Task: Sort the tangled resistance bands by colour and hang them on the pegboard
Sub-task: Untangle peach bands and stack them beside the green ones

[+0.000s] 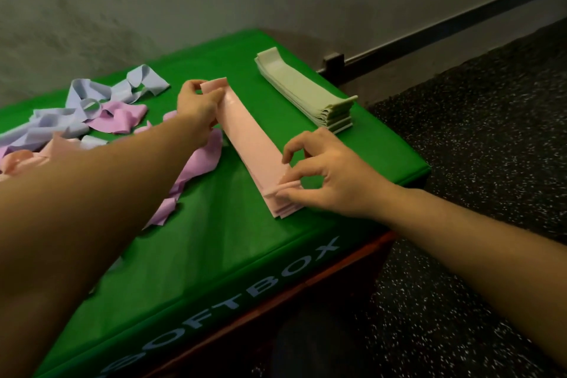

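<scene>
A flat stack of pale pink bands (254, 144) lies stretched along the green box top (214, 242). My left hand (198, 106) pinches the far end of the top pink band. My right hand (328, 172) pinches the near end of that band between thumb and fingers. To the right sits a neat stack of pale green bands (303, 92). On the left lies a tangle of lilac-blue bands (92, 101), purple-pink bands (196, 163) and more pale pink ones (24, 159). No pegboard is in view.
The green box reads SOFTBOX on its front side (245, 294) and stands against a grey wall (214, 9). Dark speckled rubber floor (478, 138) spreads to the right and in front. A dark rail (429, 34) runs along the wall base.
</scene>
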{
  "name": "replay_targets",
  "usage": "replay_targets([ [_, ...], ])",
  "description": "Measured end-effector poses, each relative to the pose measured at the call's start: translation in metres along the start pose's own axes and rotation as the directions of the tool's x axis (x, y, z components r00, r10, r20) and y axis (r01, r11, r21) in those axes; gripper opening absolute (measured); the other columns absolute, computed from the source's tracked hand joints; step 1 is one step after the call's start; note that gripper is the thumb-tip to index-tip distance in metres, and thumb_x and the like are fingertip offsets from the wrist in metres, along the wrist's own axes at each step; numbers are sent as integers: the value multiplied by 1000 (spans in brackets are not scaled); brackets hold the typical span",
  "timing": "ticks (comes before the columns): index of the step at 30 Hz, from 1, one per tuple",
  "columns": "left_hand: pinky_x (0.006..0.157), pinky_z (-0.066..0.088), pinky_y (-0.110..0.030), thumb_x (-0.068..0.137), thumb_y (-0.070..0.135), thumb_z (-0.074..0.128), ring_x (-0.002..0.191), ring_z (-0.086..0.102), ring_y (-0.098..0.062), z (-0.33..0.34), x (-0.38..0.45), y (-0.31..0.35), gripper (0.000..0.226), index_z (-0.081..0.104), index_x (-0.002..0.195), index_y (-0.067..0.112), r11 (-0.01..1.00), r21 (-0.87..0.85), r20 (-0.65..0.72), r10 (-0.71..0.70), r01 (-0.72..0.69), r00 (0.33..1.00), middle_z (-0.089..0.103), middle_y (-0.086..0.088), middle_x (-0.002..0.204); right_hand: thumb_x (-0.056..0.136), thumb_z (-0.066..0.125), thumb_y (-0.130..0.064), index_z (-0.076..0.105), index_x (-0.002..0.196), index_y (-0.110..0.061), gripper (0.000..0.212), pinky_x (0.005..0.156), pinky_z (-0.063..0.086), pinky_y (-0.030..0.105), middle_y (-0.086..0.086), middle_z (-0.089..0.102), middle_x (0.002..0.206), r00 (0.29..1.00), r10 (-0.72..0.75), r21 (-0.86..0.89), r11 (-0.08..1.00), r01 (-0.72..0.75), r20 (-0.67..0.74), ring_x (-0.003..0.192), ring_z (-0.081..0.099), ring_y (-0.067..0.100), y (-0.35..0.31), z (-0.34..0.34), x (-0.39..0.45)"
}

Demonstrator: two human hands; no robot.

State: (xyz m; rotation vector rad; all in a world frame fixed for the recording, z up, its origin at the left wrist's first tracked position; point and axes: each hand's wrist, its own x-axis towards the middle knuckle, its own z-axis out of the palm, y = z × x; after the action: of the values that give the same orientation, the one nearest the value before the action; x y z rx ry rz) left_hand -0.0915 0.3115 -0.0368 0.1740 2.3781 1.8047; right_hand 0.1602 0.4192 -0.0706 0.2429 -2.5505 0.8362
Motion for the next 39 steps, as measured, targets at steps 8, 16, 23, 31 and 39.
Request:
replay_targets([
  [8, 82, 52, -29, 89, 35, 72, 89, 57, -9, 3, 17, -17, 33, 61, 114, 17, 985, 144, 38, 95, -99, 995, 62, 3, 106, 85, 77, -33, 78, 96, -20, 17, 71, 50, 40, -10, 71, 90, 993, -118, -24, 993, 117, -28, 81, 53, 16, 16, 15, 2],
  [16, 97, 51, -37, 88, 38, 73, 109, 60, -20, 2, 33, -27, 36, 62, 118, 22, 891, 426, 58, 146, -156, 988, 62, -3, 123, 85, 66, -50, 76, 93, -30, 24, 78, 41, 31, -15, 61, 90, 990, -85, -57, 994, 92, 110, 86, 42, 4, 18, 17, -2],
  [23, 91, 49, -24, 100, 27, 58, 106, 62, -15, -22, 13, -3, 33, 62, 130, 13, 863, 428, 143, 228, -268, 963, 57, -6, 139, 87, 58, -51, 74, 94, -25, 31, 81, 43, 27, -18, 61, 86, 997, 35, 96, 995, -41, 68, 88, 54, 6, 9, 10, 8],
  [31, 73, 46, -19, 99, 22, 57, 86, 59, -7, -121, -49, -4, 19, 67, 113, 14, 754, 474, 279, 360, -454, 890, 66, 1, 110, 88, 63, -34, 73, 92, -16, 21, 69, 40, 13, -3, 69, 87, 997, 80, 148, 986, -81, 11, 79, 55, 4, -47, 16, 51],
  [39, 81, 43, -33, 90, 12, 64, 94, 53, -11, -260, -99, -36, 14, 68, 98, 23, 560, 588, 247, 562, -583, 789, 61, 4, 104, 92, 67, -18, 73, 97, -16, 8, 71, 45, 22, 0, 69, 89, 986, 128, 214, 966, -148, 103, 75, 59, 12, -111, 69, 104],
])
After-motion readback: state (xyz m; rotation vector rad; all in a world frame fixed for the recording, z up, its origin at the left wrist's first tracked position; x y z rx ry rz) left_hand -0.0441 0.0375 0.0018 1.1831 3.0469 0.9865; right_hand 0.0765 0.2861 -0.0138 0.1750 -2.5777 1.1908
